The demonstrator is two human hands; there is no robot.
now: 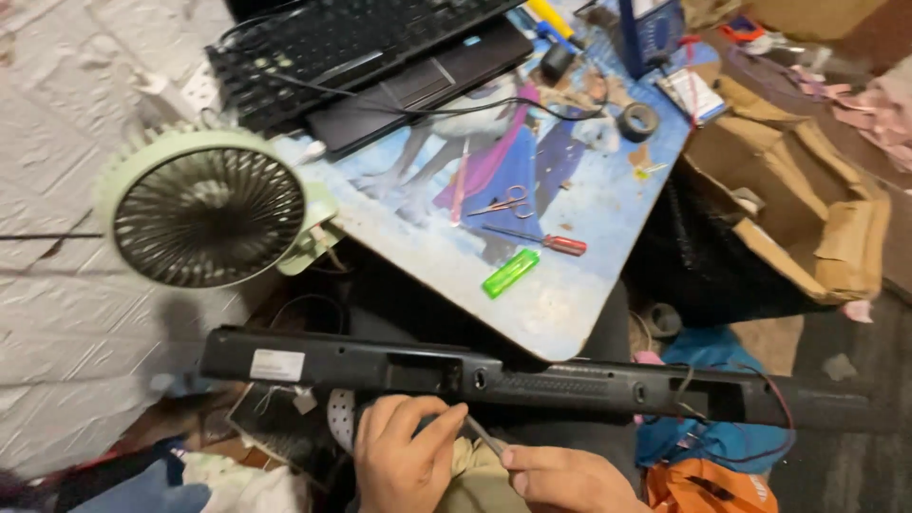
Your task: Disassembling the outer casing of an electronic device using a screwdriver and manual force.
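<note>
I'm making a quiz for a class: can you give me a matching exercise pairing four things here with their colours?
Things:
1. fan
2. lighter
3. screwdriver handle
4. long bar

Colours:
A. red
B. black
C. pale green
D. bright green

Pairs: 1-C, 2-D, 3-A, 4-B

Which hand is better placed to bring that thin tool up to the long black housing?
Right, probably. The right hand pinches the thin metal tool, tip angled toward the long black housing just above. The left hand is curled round a small dark part, so it looks occupied.
</note>
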